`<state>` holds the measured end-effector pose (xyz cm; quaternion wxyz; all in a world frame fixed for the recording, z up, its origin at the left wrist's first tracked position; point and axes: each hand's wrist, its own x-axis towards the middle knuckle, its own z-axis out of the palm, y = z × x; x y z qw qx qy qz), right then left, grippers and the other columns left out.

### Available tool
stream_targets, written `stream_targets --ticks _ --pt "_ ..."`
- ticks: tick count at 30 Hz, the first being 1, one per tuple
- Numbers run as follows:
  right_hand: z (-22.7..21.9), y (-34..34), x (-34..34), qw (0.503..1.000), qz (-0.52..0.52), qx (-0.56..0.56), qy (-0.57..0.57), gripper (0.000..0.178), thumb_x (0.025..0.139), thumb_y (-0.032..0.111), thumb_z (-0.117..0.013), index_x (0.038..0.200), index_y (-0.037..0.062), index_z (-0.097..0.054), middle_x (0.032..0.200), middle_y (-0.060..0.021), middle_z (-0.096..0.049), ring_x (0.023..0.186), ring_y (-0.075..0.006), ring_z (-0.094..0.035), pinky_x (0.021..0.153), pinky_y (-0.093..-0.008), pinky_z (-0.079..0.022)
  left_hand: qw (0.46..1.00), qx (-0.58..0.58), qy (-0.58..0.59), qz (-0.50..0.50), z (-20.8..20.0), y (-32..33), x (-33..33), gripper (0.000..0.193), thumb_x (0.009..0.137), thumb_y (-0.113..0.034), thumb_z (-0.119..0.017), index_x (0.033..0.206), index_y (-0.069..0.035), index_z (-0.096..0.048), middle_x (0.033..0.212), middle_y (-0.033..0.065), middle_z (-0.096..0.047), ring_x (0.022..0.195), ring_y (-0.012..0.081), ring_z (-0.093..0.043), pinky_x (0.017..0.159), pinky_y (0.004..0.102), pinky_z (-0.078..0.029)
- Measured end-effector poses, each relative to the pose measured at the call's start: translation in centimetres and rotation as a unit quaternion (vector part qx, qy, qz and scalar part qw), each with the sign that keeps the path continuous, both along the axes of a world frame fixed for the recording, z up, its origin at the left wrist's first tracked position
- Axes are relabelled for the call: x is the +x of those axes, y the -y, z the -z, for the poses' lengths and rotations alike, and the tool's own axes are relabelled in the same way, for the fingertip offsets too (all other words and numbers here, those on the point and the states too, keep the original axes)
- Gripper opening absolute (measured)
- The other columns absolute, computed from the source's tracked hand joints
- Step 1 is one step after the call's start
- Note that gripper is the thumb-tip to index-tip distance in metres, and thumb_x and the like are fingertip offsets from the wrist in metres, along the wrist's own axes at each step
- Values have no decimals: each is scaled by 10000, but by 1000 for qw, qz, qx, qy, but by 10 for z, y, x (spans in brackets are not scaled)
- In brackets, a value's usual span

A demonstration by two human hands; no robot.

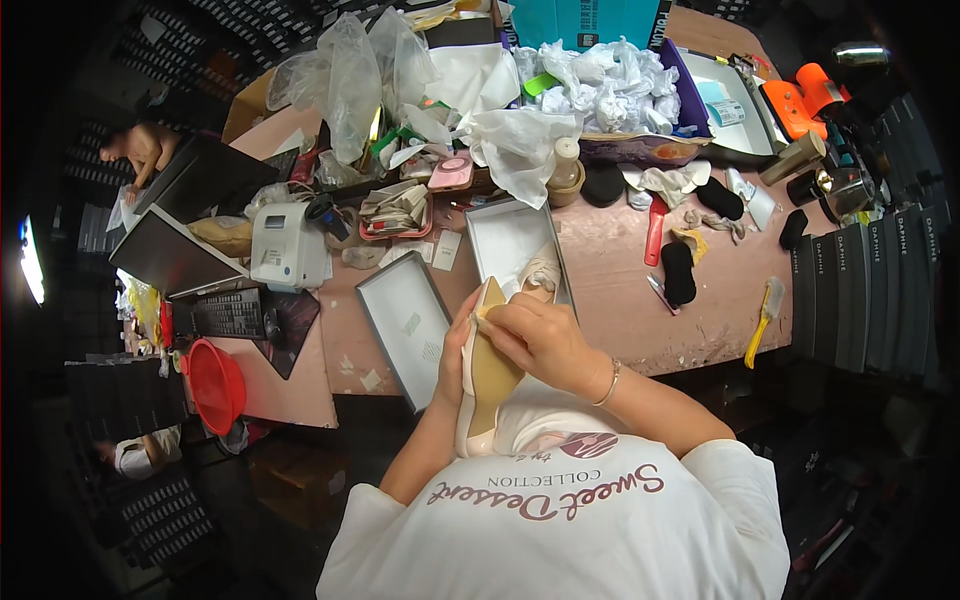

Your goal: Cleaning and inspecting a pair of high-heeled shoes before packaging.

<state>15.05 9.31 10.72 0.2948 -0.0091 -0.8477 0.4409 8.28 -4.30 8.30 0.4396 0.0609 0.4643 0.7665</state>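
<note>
A pale, pointed-toe shoe (494, 372) is facing the camera with its tan sole, its toe pointing away from the person and its heel end lying close against the white T-shirt (560, 520). It is probably weighing little, with a fairly stiff sole and a softer upper that could be creasing or marking under hard fingers; the heel end is shining, so that part may be slippery. The safest hold is likely along the sole's edges around the forefoot, keeping pressure off the upper. The shoe is sitting between the two hands: the left hand (452, 357) is grasping it along its left side, while the right hand (548, 343) is bending its fingers over the sole near the toe, seemingly pinching a small yellowish piece (484, 311) whose kind I cannot tell. Just beyond the hands, an open shoe box (500, 236) is resting on the table (610, 325), holding what looks like a second pale shoe (541, 274), and an open grey-edged box lid (386, 292) is lying to the left. Farther right, a red-handled brush (655, 232) and a yellow-handled brush (764, 325) are lying well apart from both hands.
</note>
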Motion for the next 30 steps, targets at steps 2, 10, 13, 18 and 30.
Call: stream_targets --ticks 2,10,13,18,30 --pt "-4 15 16 999 -49 15 11 105 820 119 -695 867 70 -615 715 -67 -571 598 -254 -607 525 -356 -480 1000 11 -7 -14 3 2 1 732 904 -482 -423 1486 -55 -303 1306 120 -507 1155 229 -548 997 369 -456" --pt "-4 18 18 998 -56 -4 10 121 833 139 -707 887 81 -615 723 -64 -560 594 -246 -614 500 -350 -480 1000 -6 -1 -18 3 4 5 735 894 -480 -437 1483 -59 -312 1310 128 -511 1171 230 -537 1015 371 -440" --pt "-3 12 14 999 -33 18 11 120 835 142 -706 891 80 -619 733 -67 -567 599 -249 -615 517 -345 -488 1000 9 6 -1 3 7 3 749 895 -493 -443 1482 -48 -308 1318 119 -510 1198 219 -525 1027 355 -431" --pt "-10 20 21 996 -86 -13 18 117 834 127 -700 905 68 -628 745 -76 -579 623 -251 -620 538 -351 -494 1000 -2 -13 -4 5 5 5 762 907 -519 -429 1484 -38 -301 1331 129 -508 1191 233 -533 1022 359 -439" --pt "12 -6 -9 997 9 70 22 141 839 173 -671 843 88 -558 696 -68 -549 589 -257 -623 483 -365 -484 999 17 47 18 6 4 1 681 927 -449 -392 1492 -78 -302 1386 126 -477 1220 235 -527 1027 366 -449"
